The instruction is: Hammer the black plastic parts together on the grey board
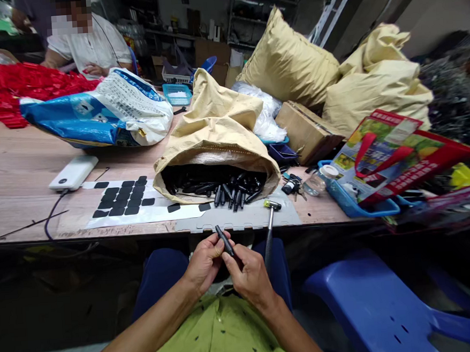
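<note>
Between my hands, just off the table's front edge, is a slim black tube-like piece [224,240], tilted with its upper end to the left. My left hand [206,259] pinches it by the middle, thumb on top. The fingers and thumb of my right hand [250,271] close on its lower end. Ahead lies an open beige sack [215,129], its mouth facing me, with many similar black pieces [236,189] inside and spilling out. Right of my hands, a small hammer [269,232] with a yellow-green head leans over the table edge.
A sheet with black patches [124,199] and a white power bank [74,173] lie left. Behind them is a blue-white bag [105,110]. At right stand a blue basket [341,200], a red shopping bag [394,157] and a blue chair [372,300]. Another person [89,44] sits across.
</note>
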`<state>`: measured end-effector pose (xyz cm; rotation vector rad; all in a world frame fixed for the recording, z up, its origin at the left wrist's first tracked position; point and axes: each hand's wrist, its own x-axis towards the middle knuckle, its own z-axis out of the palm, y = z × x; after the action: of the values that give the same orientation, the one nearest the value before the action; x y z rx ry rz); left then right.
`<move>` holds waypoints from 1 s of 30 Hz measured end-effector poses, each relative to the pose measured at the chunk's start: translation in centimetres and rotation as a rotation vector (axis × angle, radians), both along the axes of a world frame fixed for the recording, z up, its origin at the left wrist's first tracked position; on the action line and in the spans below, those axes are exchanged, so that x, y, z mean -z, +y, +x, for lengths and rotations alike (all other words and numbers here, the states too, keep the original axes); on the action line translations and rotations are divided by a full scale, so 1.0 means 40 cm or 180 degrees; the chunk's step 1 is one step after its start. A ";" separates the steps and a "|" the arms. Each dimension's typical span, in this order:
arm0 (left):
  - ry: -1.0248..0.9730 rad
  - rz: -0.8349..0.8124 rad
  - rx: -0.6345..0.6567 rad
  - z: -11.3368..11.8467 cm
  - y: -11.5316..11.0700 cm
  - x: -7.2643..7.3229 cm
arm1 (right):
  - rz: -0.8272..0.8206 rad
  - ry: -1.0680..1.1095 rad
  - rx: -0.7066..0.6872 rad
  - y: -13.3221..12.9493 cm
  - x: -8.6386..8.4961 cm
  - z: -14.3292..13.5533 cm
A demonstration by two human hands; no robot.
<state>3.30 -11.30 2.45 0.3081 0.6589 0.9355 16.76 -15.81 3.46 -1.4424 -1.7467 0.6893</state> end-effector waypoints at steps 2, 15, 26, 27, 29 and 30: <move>0.0013 0.0027 -0.0028 0.000 -0.002 -0.003 | 0.0106 -0.0077 0.0046 0.000 0.005 -0.003; -0.0061 0.0050 -0.0033 -0.006 -0.010 -0.008 | 0.0035 -0.0856 0.0244 0.001 -0.046 0.006; 0.0342 0.0109 -0.0178 -0.019 -0.020 -0.012 | 0.0508 -0.1124 0.0098 0.005 -0.031 -0.003; 0.0394 0.0102 -0.0244 -0.014 -0.024 -0.009 | 0.0579 -0.1154 0.0121 0.005 -0.028 -0.005; 0.0487 0.0109 -0.0361 -0.004 -0.032 -0.004 | 0.0718 -0.1206 0.0192 0.003 -0.021 -0.007; 0.0528 0.0125 -0.0405 0.001 -0.036 -0.002 | 0.0774 -0.1222 0.0231 0.001 -0.017 -0.009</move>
<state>3.34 -12.73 2.53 0.3849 0.8205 1.0529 16.42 -15.76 4.15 -1.5274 -1.9736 0.1562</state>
